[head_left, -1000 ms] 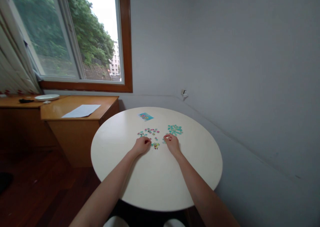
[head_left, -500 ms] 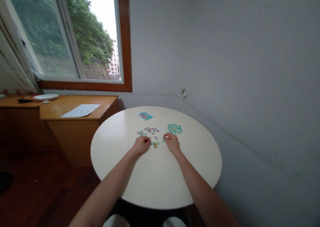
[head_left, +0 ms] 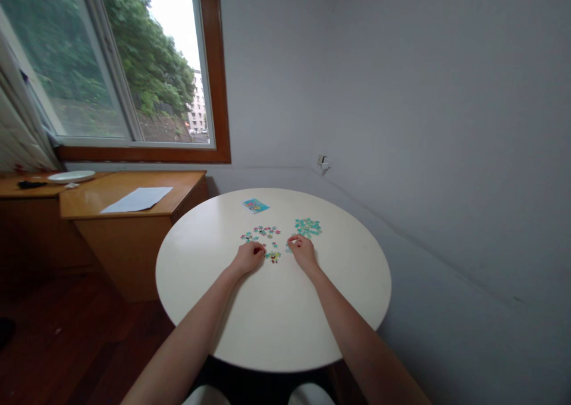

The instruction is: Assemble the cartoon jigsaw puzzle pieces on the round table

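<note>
On the round white table (head_left: 267, 316) lie small jigsaw puzzle pieces. My left hand (head_left: 250, 257) rests with curled fingers at the left edge of a yellow cluster of pieces (head_left: 273, 257). Whatever its fingertips hold is hidden. Right of that cluster, my right hand (head_left: 303, 252) has thumb and forefinger drawn together over the table beside a few pale pieces; anything between them is too small to make out. Pink and multicoloured pieces (head_left: 267, 231) are scattered beyond my left hand. A pile of turquoise pieces (head_left: 307, 226) lies just beyond my right hand.
A small blue picture card (head_left: 256, 206) lies toward the table's far side. Left of the table stands a wooden desk (head_left: 187, 194) with a sheet of paper (head_left: 138, 200) and a white plate (head_left: 71, 177). A grey wall (head_left: 428, 155) rises behind and to the right.
The camera has turned slightly right, so the whole scene sits a little further left. Both hands keep nearly the same pose and place among the pieces.
</note>
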{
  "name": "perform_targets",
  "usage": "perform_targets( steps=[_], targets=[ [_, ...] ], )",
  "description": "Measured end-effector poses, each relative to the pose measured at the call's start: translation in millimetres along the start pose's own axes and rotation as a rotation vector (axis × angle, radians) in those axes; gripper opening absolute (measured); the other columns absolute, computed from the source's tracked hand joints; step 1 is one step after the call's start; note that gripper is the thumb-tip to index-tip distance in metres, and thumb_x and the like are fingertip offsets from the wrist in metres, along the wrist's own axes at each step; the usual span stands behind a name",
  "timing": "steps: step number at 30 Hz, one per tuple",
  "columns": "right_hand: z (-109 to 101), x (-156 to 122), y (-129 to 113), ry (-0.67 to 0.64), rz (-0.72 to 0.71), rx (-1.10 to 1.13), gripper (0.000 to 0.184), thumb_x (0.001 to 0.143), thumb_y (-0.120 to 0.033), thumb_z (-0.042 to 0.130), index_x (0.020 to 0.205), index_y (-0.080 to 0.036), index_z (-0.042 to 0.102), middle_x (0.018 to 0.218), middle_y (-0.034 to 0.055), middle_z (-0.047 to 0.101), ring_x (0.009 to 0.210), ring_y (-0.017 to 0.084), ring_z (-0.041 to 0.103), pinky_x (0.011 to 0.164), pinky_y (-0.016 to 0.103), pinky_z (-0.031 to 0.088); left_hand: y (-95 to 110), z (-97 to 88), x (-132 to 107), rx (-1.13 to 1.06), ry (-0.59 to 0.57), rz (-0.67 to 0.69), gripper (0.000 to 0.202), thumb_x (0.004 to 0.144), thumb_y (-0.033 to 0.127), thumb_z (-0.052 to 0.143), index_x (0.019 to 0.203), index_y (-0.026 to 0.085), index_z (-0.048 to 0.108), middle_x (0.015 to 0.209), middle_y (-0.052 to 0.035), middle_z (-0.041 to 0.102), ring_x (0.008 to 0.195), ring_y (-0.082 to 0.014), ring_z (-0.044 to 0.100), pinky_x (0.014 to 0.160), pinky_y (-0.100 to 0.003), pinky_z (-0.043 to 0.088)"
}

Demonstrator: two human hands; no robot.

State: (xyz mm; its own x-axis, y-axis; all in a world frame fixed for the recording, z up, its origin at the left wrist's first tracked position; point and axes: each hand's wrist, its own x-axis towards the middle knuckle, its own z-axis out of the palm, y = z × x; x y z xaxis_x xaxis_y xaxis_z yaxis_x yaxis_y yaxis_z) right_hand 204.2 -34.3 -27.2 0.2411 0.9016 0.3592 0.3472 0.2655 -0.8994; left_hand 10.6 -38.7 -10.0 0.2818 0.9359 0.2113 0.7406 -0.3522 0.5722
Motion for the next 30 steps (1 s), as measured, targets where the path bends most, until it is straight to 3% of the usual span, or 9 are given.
perform_targets(
  steps=[30],
  targets=[
    [-0.1, -0.7, -1.4, -0.028, -0.001, -0.008, 0.013, 0.064, -0.033, 0.053, 0.063, -0.020, 0.056, 0.037, -0.0092, 0.036, 0.037, 0.010, 0.032, 0.042, 0.023, 0.019, -1.0, 0.1, 1.1, 0.003, -0.004, -0.001, 0.024, 0.075, 0.018, 0.047, 0.082, 0.016, 0.070, 0.085, -0.0046, 0.071, 0.080, -0.0173, 0.061, 0.073, -0.023, 0.043]
  ],
)
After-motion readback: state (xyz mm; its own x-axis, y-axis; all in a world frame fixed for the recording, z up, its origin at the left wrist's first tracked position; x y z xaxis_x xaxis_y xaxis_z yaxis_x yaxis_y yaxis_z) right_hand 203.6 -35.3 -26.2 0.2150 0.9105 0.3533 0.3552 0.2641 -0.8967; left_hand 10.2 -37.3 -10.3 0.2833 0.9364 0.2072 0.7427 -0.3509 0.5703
